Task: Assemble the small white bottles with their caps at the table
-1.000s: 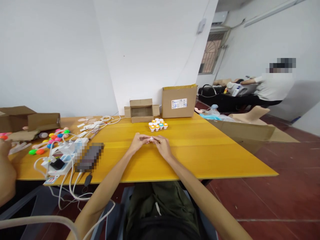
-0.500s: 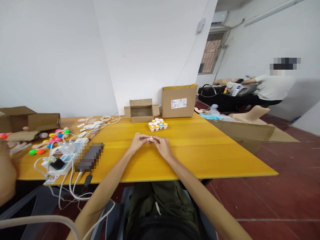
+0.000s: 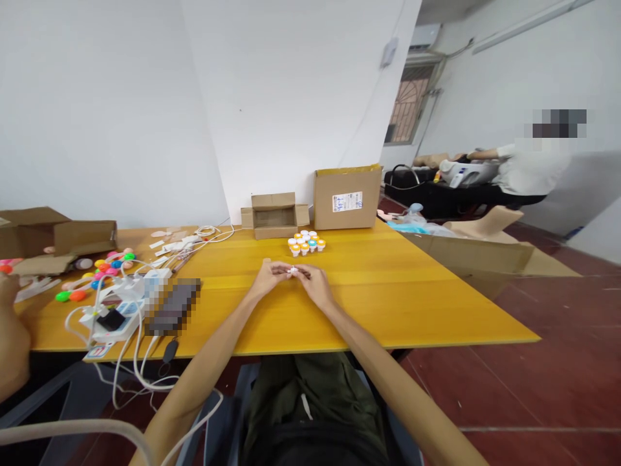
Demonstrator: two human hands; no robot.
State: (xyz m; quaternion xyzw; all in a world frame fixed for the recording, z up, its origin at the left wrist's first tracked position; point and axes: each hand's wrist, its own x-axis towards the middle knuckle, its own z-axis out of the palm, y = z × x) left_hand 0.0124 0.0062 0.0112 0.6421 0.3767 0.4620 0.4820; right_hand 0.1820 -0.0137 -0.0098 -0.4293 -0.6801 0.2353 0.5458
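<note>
A small white piece is pinched between the fingertips of both hands, just above the table; it is too small for me to tell its kind. My left hand is closed on it from the left, and my right hand grips it from the right. Beyond my hands stands a cluster of several small white containers with orange, white and blue tops. An open cardboard box sits behind them.
A large closed carton stands by the wall. On the left lie a power strip with white cables, a dark phone-like slab and colourful balls. A co-worker's arm is at far left. Another person sits at right.
My hands stay almost in place, with slight finger movement around the white piece. At far left the co-worker's arm has shifted a little.
</note>
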